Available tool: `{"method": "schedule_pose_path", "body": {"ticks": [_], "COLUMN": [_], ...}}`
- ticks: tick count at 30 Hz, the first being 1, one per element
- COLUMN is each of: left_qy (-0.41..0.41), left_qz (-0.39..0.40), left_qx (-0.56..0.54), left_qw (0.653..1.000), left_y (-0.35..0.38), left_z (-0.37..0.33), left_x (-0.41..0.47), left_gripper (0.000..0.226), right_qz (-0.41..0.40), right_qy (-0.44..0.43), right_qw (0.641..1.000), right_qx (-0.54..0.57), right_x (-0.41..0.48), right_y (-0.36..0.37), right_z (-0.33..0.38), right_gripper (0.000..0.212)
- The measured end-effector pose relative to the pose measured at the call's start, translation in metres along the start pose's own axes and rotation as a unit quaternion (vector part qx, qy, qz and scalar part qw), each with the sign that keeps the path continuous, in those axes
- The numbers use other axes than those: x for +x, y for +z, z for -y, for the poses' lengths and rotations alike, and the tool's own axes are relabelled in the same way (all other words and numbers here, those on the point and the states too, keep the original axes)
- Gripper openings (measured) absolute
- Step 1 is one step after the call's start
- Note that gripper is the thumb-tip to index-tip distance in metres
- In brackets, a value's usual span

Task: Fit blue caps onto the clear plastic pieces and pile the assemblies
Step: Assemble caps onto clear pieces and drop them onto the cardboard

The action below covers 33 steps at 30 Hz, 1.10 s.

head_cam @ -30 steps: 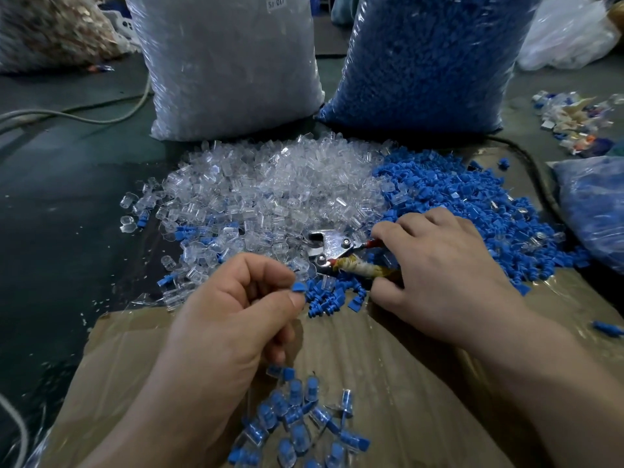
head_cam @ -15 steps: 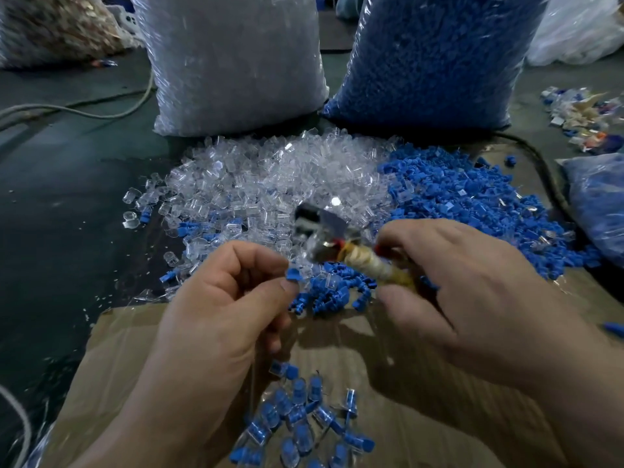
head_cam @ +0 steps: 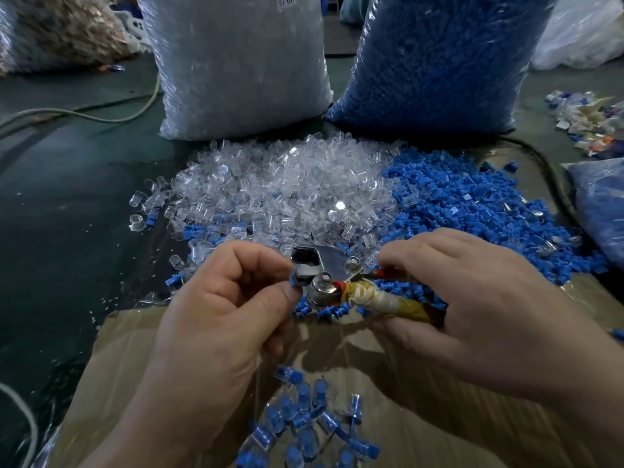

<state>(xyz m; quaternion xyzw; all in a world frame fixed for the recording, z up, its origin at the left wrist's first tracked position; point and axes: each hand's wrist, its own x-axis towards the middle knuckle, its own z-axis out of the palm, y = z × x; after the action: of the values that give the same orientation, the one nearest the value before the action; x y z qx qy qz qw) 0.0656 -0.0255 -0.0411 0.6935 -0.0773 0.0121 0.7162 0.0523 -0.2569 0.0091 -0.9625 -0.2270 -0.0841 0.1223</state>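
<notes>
Well, the left hand's (head_cam: 216,315) thumb and forefinger are closed in a pinch on a small blue cap (head_cam: 294,281), holding it right at the mouth of a metal hand tool (head_cam: 326,265), a plier-like thing with two bolts through its shiny plate. I cannot tell whether a clear piece sits under the cap. The right hand (head_cam: 472,298) has its fingers curled round the tool's handles (head_cam: 388,304), which are bound in yellowish tape and white cord, with red grip showing near the pivot.

Both hands hover over a sheet of brown cardboard (head_cam: 422,400). Near the person on it lies a small heap of finished assemblies (head_cam: 304,427), each a clear body with a blue cap inside. Beyond the hands spreads a pile of clear plastic pieces (head_cam: 287,187), glassy and stubby, and touching it on the right a pile of loose blue caps (head_cam: 472,204).

Behind these stand two tall plastic sacks, one of clear pieces (head_cam: 236,69) and one of blue caps (head_cam: 439,55). A white label (head_cam: 286,1) on the clear sack reads "SJ 017". A pale cable (head_cam: 101,113) trails across the dark floor at left.
</notes>
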Motion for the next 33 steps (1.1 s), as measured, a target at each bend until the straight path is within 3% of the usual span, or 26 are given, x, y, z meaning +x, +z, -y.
{"method": "schedule_pose_path", "body": {"ticks": [10,23,26,33], "left_qy": [0.07,0.039,-0.004,-0.069], "left_qz": [-0.001,-0.032,-0.061,0.024], "left_qx": [0.043,0.074,0.09,0.138], "left_qw": [0.997,0.996,0.994,0.988], "left_y": [-0.001,0.004,-0.002,0.01], "left_z": [-0.003,-0.011,-0.006,-0.003], "left_x": [-0.003,-0.005,-0.001,-0.007], "left_gripper": [0.016,0.017,0.015,0.016], "right_qz": [0.007,0.024,0.018,0.065], "right_qy": [-0.004,0.027,0.061,0.135], "right_qw": [1.0,0.999,0.997,0.982], "right_qx": [0.012,0.003,-0.049,-0.111], "right_x": [0.001,0.002,0.007,0.025], "right_y": [-0.001,-0.002,0.003,0.013], "right_z": [0.002,0.002,-0.008,-0.029], "right_gripper": [0.056,0.045,0.058,0.078]}}
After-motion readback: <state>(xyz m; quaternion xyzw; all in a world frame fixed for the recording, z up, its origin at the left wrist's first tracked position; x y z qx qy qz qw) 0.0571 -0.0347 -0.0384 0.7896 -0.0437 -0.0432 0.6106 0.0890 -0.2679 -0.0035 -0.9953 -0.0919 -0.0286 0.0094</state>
